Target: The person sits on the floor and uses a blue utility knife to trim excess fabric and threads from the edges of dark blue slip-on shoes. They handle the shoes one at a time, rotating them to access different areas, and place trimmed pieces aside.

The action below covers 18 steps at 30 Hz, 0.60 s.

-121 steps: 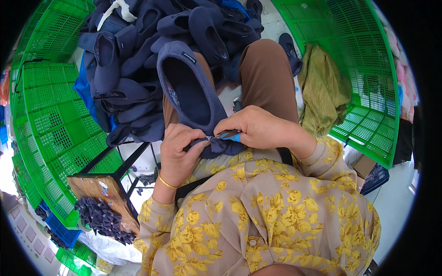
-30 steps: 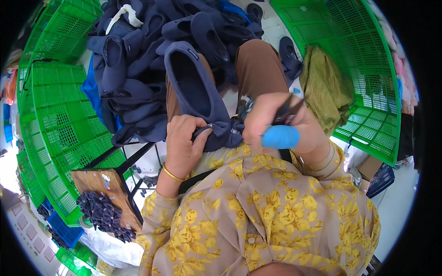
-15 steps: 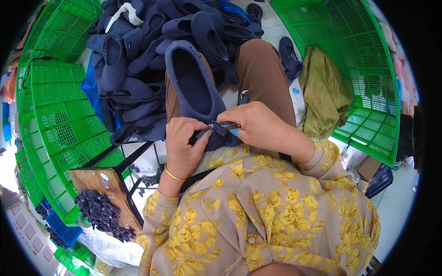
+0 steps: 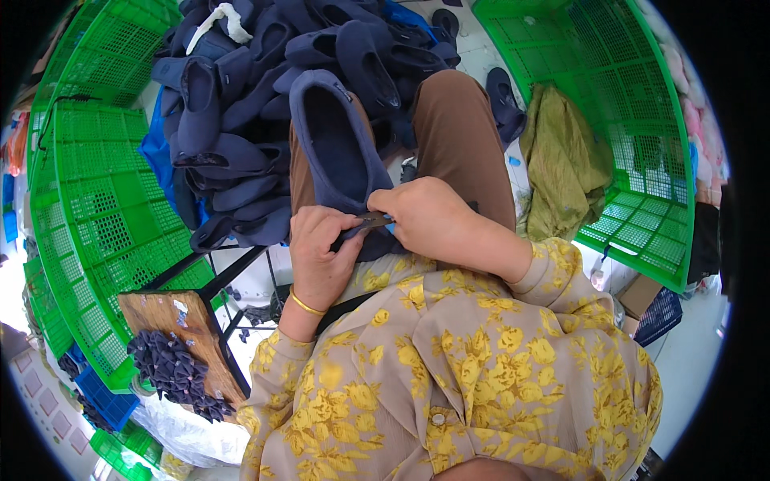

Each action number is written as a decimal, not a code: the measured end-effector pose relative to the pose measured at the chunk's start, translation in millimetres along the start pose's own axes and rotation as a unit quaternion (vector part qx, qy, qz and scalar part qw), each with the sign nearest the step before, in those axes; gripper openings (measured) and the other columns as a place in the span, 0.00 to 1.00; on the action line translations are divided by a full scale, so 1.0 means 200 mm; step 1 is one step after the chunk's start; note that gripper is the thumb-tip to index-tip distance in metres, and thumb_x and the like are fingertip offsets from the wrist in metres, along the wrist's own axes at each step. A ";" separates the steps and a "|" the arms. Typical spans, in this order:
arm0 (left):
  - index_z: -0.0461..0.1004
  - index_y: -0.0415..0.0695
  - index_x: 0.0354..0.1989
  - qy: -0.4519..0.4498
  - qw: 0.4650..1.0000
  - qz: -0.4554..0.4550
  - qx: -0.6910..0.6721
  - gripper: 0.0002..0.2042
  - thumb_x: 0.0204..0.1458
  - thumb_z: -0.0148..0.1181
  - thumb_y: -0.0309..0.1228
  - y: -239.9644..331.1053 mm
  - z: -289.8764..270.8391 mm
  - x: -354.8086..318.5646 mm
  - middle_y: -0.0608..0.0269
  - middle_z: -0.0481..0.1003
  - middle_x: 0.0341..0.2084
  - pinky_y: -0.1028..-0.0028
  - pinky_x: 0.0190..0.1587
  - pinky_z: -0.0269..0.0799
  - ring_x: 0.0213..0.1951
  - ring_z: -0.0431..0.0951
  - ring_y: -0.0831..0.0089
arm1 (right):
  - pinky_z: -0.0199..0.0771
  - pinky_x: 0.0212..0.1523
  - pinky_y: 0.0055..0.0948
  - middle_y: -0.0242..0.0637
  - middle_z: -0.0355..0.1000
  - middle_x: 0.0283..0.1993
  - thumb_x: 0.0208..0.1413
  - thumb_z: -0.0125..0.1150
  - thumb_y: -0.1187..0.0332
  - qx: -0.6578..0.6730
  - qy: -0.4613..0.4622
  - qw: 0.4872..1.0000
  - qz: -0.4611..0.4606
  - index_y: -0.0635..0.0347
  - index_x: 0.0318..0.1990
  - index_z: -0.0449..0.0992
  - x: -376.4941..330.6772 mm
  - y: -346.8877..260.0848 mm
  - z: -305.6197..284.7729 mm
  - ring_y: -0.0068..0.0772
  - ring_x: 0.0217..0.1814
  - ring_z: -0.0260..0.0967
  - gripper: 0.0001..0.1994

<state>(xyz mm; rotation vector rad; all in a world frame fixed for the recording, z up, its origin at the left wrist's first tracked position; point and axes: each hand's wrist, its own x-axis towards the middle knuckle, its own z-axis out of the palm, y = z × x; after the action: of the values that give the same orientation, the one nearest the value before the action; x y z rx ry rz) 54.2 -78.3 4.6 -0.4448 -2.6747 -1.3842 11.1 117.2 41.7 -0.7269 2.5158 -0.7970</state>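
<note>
Left hand pinches toe of navy shoe; right hand holds dark tool there.

Navy shoe, brown trousers, green crates, beige blouse (yellow flowers).

1. Left-side fisheye camera, worn on the head, looking steeply down over a floral shirt toward bent knees.
2. Close range: left hand and right hand near centre.
</note>
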 end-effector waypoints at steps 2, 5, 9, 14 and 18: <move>0.78 0.44 0.28 0.008 1.000 -0.004 -0.005 0.08 0.37 0.69 0.23 0.01 0.00 -0.01 0.65 0.75 0.26 0.68 0.39 0.62 0.34 0.72 0.64 | 0.75 0.36 0.42 0.45 0.77 0.30 0.47 0.60 0.73 0.023 0.008 1.000 -0.002 0.57 0.36 0.78 0.00 0.03 -0.01 0.49 0.34 0.76 0.08; 0.79 0.44 0.29 0.024 1.000 -0.015 -0.008 0.08 0.38 0.69 0.22 0.03 0.00 -0.02 0.64 0.75 0.26 0.69 0.38 0.64 0.34 0.72 0.65 | 0.75 0.39 0.42 0.44 0.78 0.33 0.48 0.58 0.74 0.068 -0.008 0.998 -0.001 0.52 0.41 0.81 0.00 0.06 -0.04 0.47 0.36 0.76 0.13; 0.80 0.42 0.30 0.046 0.998 -0.040 -0.031 0.09 0.38 0.70 0.21 0.04 0.01 -0.05 0.63 0.75 0.27 0.71 0.34 0.67 0.32 0.74 0.66 | 0.73 0.41 0.41 0.44 0.78 0.33 0.50 0.56 0.76 0.092 -0.022 0.995 -0.035 0.53 0.42 0.80 0.01 0.09 -0.06 0.48 0.37 0.76 0.12; 0.81 0.41 0.31 0.057 0.994 -0.069 -0.060 0.09 0.39 0.70 0.20 0.04 0.02 -0.07 0.60 0.75 0.27 0.73 0.30 0.69 0.29 0.76 0.67 | 0.72 0.43 0.41 0.47 0.77 0.35 0.53 0.54 0.77 0.176 -0.017 0.981 -0.082 0.54 0.43 0.79 0.04 0.16 0.00 0.51 0.40 0.75 0.12; 0.81 0.41 0.31 0.056 0.994 -0.070 -0.055 0.08 0.40 0.70 0.20 0.02 0.03 -0.08 0.61 0.75 0.26 0.74 0.30 0.69 0.28 0.76 0.67 | 0.73 0.43 0.41 0.48 0.77 0.37 0.53 0.52 0.78 0.184 -0.035 0.979 -0.079 0.53 0.44 0.78 0.06 0.15 0.02 0.51 0.42 0.75 0.14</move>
<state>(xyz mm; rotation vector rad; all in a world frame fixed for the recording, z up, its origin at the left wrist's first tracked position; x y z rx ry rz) 71.1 -75.2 1.4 -0.1853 -2.5922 -1.5492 -7.1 130.2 17.3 -0.8110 2.1781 -1.2286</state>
